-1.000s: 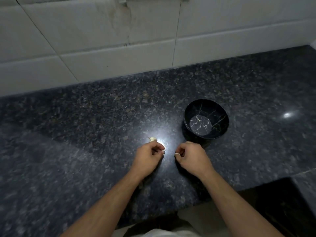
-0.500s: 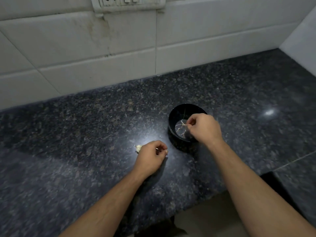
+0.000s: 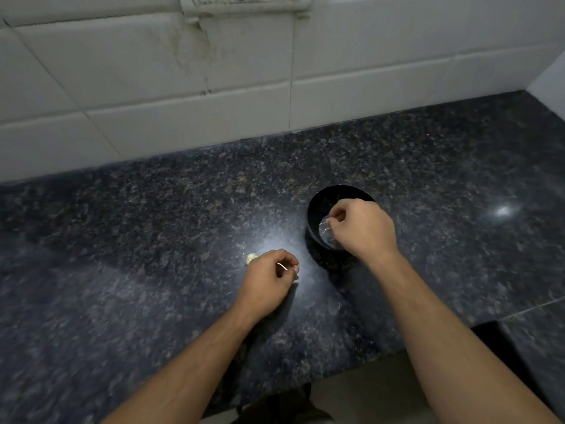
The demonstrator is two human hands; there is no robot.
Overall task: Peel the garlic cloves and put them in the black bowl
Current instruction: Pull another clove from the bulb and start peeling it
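On dark granite counter (image 3: 122, 270): garlic (image 3: 251, 257) lying just left of left hand (image 3: 269, 283), at its knuckles. Left hand curled, pinching a thin pale peel scrap (image 3: 282, 266). Black bowl (image 3: 315, 215) to the right (contents hidden). Right hand (image 3: 360, 228) over bowl, fingers curled; pinching anything — can't tell. White tile wall (image 3: 153, 87) behind.

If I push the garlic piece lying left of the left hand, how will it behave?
The garlic piece looks small and rounded, so it is probably light and may roll or skid on the glossy countertop. Its papery tip suggests loose skin that could flake off.
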